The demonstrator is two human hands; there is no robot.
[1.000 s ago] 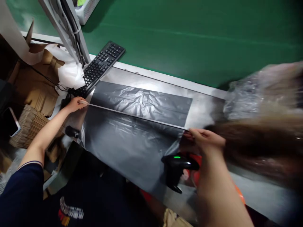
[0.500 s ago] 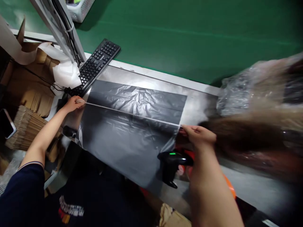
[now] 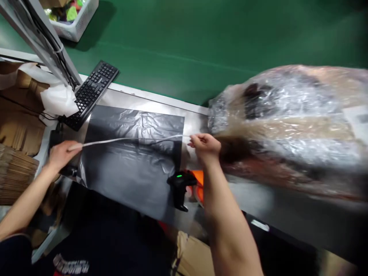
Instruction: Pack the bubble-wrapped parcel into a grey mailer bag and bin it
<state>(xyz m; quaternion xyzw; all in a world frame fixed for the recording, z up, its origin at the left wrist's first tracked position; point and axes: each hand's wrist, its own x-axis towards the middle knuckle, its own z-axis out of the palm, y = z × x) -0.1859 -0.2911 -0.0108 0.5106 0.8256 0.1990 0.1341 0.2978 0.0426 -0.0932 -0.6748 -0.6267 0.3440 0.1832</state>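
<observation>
A long, thin white strip [image 3: 115,140] stretches slackly between my hands, above a dark grey plastic bag [image 3: 126,176]. My left hand [image 3: 61,155] pinches one end, near the bag's left edge. The other end is gripped in the curled fingers of my right hand [image 3: 205,145], just past the bag's right edge. Under the strip the bag lies flat and wrinkled on the metal table. A black handheld scanner [image 3: 180,188] with a green light rests by its right side.
At the right is a large plastic-wrapped bundle [image 3: 287,122]. A black keyboard [image 3: 92,92] lies behind the bag. White foam sheet [image 3: 59,100] and stacked cardboard [image 3: 15,172] are at the left. Orange tape [image 3: 199,184] sits beside the scanner, and a white basket [image 3: 76,28] stands on the green surface.
The strip was straight and taut across the bag; now it is slack and curved. My hands have come nearer each other. The view has shifted right, showing more of the wrapped bundle.
</observation>
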